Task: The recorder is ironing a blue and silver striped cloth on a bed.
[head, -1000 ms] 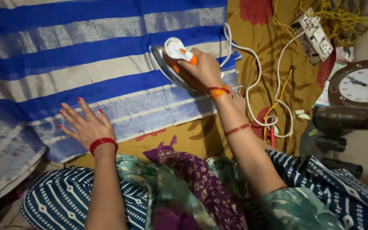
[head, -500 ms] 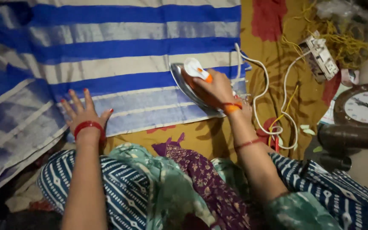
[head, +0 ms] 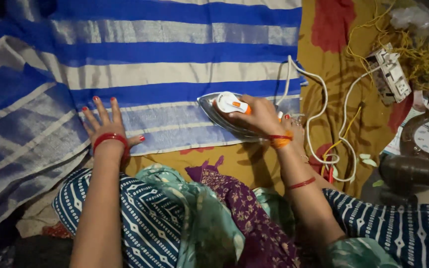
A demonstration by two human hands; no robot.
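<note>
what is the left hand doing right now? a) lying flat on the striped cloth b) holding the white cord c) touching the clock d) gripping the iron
a: the left hand lies with fingers spread on the striped cloth, while the right hand holds the iron.

You had open striped cloth (head: 165,54) toward its far edge; near its right edge the iron (head: 224,116), white cord (head: 319,134) and power strip (head: 391,79) blocked your way.
</note>
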